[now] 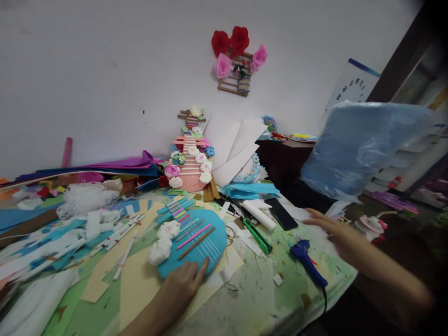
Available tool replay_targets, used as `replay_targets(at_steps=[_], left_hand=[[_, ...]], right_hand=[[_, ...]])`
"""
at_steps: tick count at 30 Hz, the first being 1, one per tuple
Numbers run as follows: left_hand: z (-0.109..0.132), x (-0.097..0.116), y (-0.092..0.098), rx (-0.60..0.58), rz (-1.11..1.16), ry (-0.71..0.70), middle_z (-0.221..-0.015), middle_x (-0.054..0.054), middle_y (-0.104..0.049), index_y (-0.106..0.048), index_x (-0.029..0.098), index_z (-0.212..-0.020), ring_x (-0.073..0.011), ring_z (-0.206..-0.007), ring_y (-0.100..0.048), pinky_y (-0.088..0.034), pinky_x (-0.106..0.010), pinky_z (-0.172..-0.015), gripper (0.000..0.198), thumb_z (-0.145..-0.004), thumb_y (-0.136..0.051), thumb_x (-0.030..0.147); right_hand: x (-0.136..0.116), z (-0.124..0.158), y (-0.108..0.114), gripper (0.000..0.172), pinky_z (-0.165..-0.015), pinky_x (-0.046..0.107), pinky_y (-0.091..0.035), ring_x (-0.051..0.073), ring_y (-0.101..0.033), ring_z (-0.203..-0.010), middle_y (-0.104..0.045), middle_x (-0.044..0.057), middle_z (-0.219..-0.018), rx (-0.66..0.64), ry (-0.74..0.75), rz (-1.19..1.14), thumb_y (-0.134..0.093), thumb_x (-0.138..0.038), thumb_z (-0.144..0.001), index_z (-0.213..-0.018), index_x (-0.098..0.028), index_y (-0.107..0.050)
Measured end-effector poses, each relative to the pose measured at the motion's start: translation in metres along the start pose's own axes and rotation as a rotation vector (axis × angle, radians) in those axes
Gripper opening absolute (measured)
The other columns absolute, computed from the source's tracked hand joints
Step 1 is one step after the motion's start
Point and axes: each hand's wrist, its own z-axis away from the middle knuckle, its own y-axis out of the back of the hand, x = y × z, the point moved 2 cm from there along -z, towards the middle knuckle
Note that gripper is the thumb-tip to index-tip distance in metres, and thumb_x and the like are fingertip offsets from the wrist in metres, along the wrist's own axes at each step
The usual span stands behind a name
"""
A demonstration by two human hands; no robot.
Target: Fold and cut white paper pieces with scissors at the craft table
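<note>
A blue craft lute (210, 233) with thin white strings, coloured sticks and two white paper flowers (164, 242) lies on cream paper. My left hand (185, 280) rests on its lower edge. The index finger is stretched out over the string ends and the other fingers are partly bent, with nothing held in them. My right hand (320, 224) reaches over the table's right side, its fingers stretched out beside a white paper piece (296, 213). Whether they touch it I cannot tell, as the hand is slightly blurred. A blue glue gun (308, 263) lies just below that hand.
A black phone (283, 214), a green-and-black cutter (257, 235) and a white roll (259, 215) lie mid-table. A pink flowered lute (191, 175) stands by the wall. Paper scraps and white string (87, 200) cover the left. A blue plastic-wrapped chair back (357, 149) rises at right.
</note>
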Motion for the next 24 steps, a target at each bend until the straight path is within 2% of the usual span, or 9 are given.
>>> replay_targets(at_steps=[1, 3, 5, 7, 9, 12, 15, 20, 24], left_hand=[[-0.006, 0.001, 0.001, 0.013, -0.005, -0.012, -0.078, -0.006, -0.061, -0.047, 0.014, -0.125, -0.0172, -0.064, -0.059, -0.049, -0.026, -0.052, 0.051, -0.077, -0.047, -0.001], [-0.017, 0.004, 0.003, 0.031, -0.008, -0.015, -0.078, -0.005, -0.061, -0.047, 0.016, -0.125, -0.0173, -0.064, -0.059, -0.048, -0.026, -0.051, 0.049, -0.078, -0.049, 0.002], [-0.026, 0.008, 0.004, 0.036, -0.002, 0.011, -0.077, -0.005, -0.060, -0.047, 0.017, -0.125, -0.0173, -0.064, -0.059, -0.047, -0.026, -0.050, 0.048, -0.079, -0.050, 0.004], [-0.031, 0.013, 0.003, 0.037, 0.018, 0.027, -0.075, -0.004, -0.059, -0.047, 0.016, -0.124, -0.0176, -0.064, -0.058, -0.045, -0.026, -0.049, 0.045, -0.080, -0.051, 0.007], [-0.032, 0.018, 0.003, 0.053, 0.039, 0.030, -0.073, -0.004, -0.058, -0.048, 0.013, -0.122, -0.0175, -0.062, -0.057, -0.043, -0.026, -0.047, 0.041, -0.082, -0.052, 0.011], [-0.030, 0.021, 0.003, 0.105, 0.056, 0.037, -0.073, -0.004, -0.058, -0.048, 0.012, -0.122, -0.0175, -0.062, -0.057, -0.041, -0.027, -0.048, 0.039, -0.084, -0.051, 0.016], [-0.027, 0.019, 0.003, 0.138, 0.076, 0.036, -0.072, -0.004, -0.056, -0.046, 0.011, -0.124, -0.0175, -0.063, -0.055, -0.039, -0.027, -0.048, 0.038, -0.086, -0.047, 0.016], [-0.027, 0.015, 0.002, 0.203, 0.119, 0.021, -0.070, -0.005, -0.055, -0.047, 0.011, -0.122, -0.0182, -0.061, -0.054, -0.037, -0.029, -0.047, 0.035, -0.089, -0.037, 0.014], [-0.029, 0.012, 0.007, 0.304, 0.153, 0.019, -0.068, -0.006, -0.057, -0.051, 0.010, -0.117, -0.0188, -0.060, -0.054, -0.040, -0.030, -0.047, 0.033, -0.088, -0.037, 0.013]], right_hand=[[-0.009, -0.016, -0.021, 0.042, -0.078, 0.031, -0.047, 0.021, -0.064, -0.090, -0.066, 0.008, -0.103, -0.188, 0.030, -0.012, -0.047, -0.007, -0.069, -0.101, -0.026, -0.067], [-0.029, -0.046, -0.061, 0.044, -0.071, 0.029, -0.048, 0.019, -0.065, -0.076, -0.070, 0.005, -0.085, -0.330, 0.003, -0.008, -0.044, -0.008, -0.070, -0.106, -0.024, -0.064], [-0.050, -0.071, -0.099, 0.046, -0.077, 0.029, -0.045, 0.019, -0.064, -0.084, -0.070, 0.004, -0.087, -0.328, 0.068, -0.024, -0.040, -0.002, -0.068, -0.099, -0.023, -0.067], [-0.063, -0.090, -0.134, 0.047, -0.084, 0.031, -0.042, 0.023, -0.059, -0.098, -0.067, 0.005, -0.104, -0.321, 0.102, -0.079, -0.044, 0.000, -0.064, -0.098, -0.022, -0.067], [-0.064, -0.102, -0.164, 0.042, -0.088, 0.032, -0.040, 0.024, -0.056, -0.105, -0.064, 0.006, -0.112, -0.239, -0.025, -0.157, -0.047, -0.002, -0.066, -0.098, -0.021, -0.067], [-0.057, -0.107, -0.200, 0.032, -0.080, 0.033, -0.044, 0.023, -0.062, -0.090, -0.068, 0.009, -0.098, -0.227, -0.131, -0.207, -0.047, -0.014, -0.076, -0.104, -0.018, -0.063], [-0.046, -0.102, -0.223, 0.032, -0.075, 0.033, -0.046, 0.022, -0.064, -0.080, -0.069, 0.009, -0.090, -0.246, -0.210, -0.269, -0.051, -0.022, -0.076, -0.106, -0.016, -0.060], [-0.033, -0.090, -0.232, 0.035, -0.072, 0.036, -0.047, 0.023, -0.063, -0.078, -0.068, 0.012, -0.090, -0.257, -0.307, -0.416, -0.050, -0.032, -0.075, -0.101, -0.011, -0.061], [-0.024, -0.085, -0.233, 0.032, -0.069, 0.032, -0.048, 0.022, -0.064, -0.078, -0.069, 0.008, -0.085, -0.232, -0.460, -0.842, -0.060, -0.036, -0.067, -0.090, -0.014, -0.063]])
